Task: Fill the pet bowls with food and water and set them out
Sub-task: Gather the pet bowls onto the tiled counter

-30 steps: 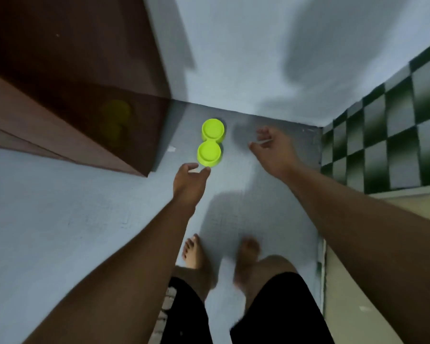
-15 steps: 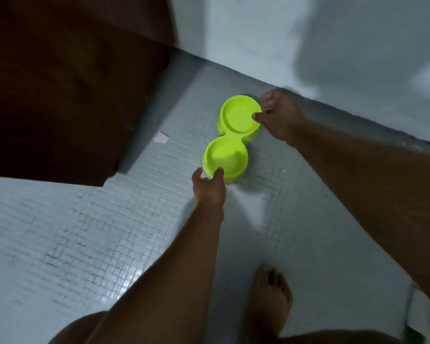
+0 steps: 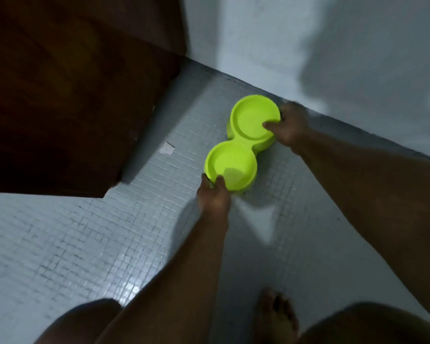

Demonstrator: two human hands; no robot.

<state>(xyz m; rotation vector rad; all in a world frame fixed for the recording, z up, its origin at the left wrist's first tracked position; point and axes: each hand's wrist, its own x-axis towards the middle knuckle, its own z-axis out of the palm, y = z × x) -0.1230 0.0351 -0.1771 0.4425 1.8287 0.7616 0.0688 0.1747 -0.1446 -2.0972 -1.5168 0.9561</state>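
A bright lime-green double pet bowl [image 3: 243, 142] lies on the small-tiled grey floor near the wall. Both of its round wells look empty. My left hand [image 3: 212, 197] grips the rim of the near well, thumb and fingers over the edge. The far well's right rim is held by my right hand [image 3: 289, 126], whose thumb lies inside the well. The bowl's underside is hidden.
A dark brown wooden cabinet [image 3: 60, 95] fills the upper left, its corner close to the bowl. A pale wall [image 3: 308, 45] runs behind the bowl. A small white scrap [image 3: 166, 148] lies on the floor [image 3: 85, 244]. My bare foot [image 3: 276, 316] and knees show at the bottom.
I have bent lower toward the floor. Both hands went from reaching beside the bowl to closing on its two rims.
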